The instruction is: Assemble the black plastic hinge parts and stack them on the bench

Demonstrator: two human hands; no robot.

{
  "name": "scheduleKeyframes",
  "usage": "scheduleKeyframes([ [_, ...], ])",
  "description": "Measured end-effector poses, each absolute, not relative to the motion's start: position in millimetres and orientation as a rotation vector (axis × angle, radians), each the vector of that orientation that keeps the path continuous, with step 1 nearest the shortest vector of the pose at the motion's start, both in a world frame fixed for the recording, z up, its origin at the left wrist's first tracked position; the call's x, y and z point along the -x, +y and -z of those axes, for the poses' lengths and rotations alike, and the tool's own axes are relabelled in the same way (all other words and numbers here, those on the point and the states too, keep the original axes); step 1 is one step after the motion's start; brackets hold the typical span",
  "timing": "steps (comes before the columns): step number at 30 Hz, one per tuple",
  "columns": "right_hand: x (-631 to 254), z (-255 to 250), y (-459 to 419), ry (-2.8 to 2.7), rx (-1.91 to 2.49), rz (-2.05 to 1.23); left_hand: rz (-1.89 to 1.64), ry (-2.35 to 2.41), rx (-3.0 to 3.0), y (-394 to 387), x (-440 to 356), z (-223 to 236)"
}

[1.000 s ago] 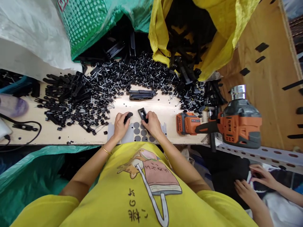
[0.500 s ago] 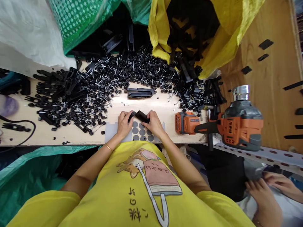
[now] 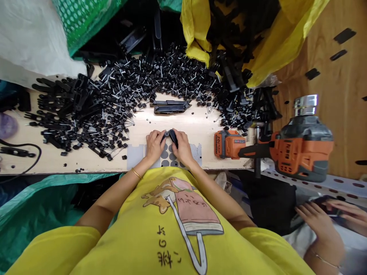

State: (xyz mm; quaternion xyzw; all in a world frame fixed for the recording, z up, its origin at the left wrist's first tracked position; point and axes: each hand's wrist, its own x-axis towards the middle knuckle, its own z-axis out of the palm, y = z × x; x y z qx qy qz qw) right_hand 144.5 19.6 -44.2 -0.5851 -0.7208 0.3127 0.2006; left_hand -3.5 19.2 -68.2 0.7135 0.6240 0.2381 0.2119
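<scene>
Close to the front edge of the table, my left hand (image 3: 155, 146) is closed round a small black plastic part (image 3: 166, 134), of which only the rounded end shows. My right hand (image 3: 182, 148) grips a longer black plastic piece (image 3: 173, 137), its tip near the other part; whether the two touch I cannot tell. Under both hands lies a grey sheet with round dark discs (image 3: 172, 156). Beyond them, a pair of long black plastic parts (image 3: 171, 107) lies flat on the table.
A heap of black knobs with metal pins (image 3: 169, 76) arcs round the work spot. An orange cordless impact wrench (image 3: 298, 149) lies at right. A yellow sack (image 3: 295, 42) and a green sack (image 3: 88, 23) stand behind. Another person's hands (image 3: 321, 221) show at lower right.
My right hand has turned the longer black piece from a slant towards upright in view. Both hands have drawn closer together. The camera view has shifted slightly.
</scene>
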Motion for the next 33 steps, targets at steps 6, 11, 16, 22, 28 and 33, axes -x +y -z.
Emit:
scheduleKeyframes([
  [6, -148, 49, 20, -2.051, 1.642, -0.862, -0.656, 1.757, -1.968, 18, -4, 71],
  [11, -149, 50, 20, -2.005, 1.617, -0.869, -0.658, 1.679, -1.999, 21, -1, 73],
  [16, -150, 52, 21, -1.99, 1.637, -0.847, -0.717, 1.69, -1.974, 23, -8, 74],
  [22, -150, 51, 20, -1.986, 1.66, -0.845, -0.733, 1.726, -1.93, 21, -15, 73],
  [28, -152, 52, 20, -1.977, 1.653, -0.841, -0.72, 1.692, -2.003, 27, -12, 73],
  [33, -153, 59, 20, -1.954, 1.592, -0.809, -0.712, 1.423, -2.126, 46, 4, 75],
])
